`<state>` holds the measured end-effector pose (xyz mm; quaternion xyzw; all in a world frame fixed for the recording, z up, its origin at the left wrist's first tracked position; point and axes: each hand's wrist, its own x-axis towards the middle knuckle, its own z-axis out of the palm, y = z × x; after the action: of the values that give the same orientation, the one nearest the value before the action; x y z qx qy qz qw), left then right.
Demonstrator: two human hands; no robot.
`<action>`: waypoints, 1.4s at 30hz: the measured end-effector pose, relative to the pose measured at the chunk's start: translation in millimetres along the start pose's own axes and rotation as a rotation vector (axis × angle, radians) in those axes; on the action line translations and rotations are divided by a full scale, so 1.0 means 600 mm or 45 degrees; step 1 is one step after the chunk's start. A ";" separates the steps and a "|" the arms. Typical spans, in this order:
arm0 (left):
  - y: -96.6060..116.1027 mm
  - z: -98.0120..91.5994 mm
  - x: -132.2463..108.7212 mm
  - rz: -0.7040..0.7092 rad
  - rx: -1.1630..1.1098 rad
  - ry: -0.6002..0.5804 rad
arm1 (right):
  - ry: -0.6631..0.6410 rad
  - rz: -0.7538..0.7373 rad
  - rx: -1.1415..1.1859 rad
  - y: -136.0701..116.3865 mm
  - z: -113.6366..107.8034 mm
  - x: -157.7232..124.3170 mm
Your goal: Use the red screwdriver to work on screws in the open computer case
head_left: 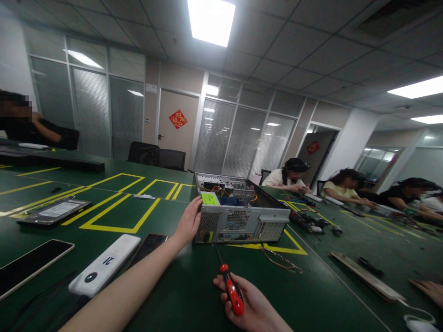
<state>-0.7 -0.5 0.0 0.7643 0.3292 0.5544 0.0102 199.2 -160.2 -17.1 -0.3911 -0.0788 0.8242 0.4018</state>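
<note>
An open metal computer case (242, 225) lies on the green table with its rear panel toward me and its wires and inner parts showing from above. My left hand (188, 223) grips its near left corner, beside the power supply with a yellow-green label (209, 198). In my right hand (251, 302) is a red and black screwdriver (234, 295). Its handle rests across my curled fingers, and the dark shaft points away toward the bottom edge of the case. Whether the tip touches the case I cannot tell.
Left of me lie a hard drive (57, 210), a phone (32, 265), a white device marked 21 (105, 265) and a dark phone (148, 246). Thin wires (282, 260) sit before the case. A power strip-like bar (368, 276) is at right. Other people sit around the table.
</note>
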 end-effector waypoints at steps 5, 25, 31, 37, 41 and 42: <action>0.000 0.000 0.000 0.010 -0.002 0.008 | 0.026 -0.032 0.087 -0.008 0.002 -0.006; 0.002 -0.002 0.000 0.002 -0.002 0.000 | 0.064 -0.021 0.138 -0.012 0.014 -0.016; 0.002 -0.001 0.000 0.002 0.003 0.005 | 0.091 -0.067 0.128 -0.010 0.015 -0.022; -0.003 0.002 0.000 0.017 0.014 0.009 | -0.136 -0.297 -0.113 -0.007 0.022 -0.032; -0.003 0.001 0.000 0.013 0.006 0.006 | -0.186 -0.469 -0.123 -0.019 0.041 -0.042; -0.002 0.000 0.000 0.012 0.004 0.004 | -0.187 -0.486 -0.113 -0.023 0.044 -0.044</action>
<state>-1.2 0.7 -0.8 0.7650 0.3263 0.5552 0.0058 198.5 -165.3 22.2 -0.3254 -0.2169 0.7552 0.5261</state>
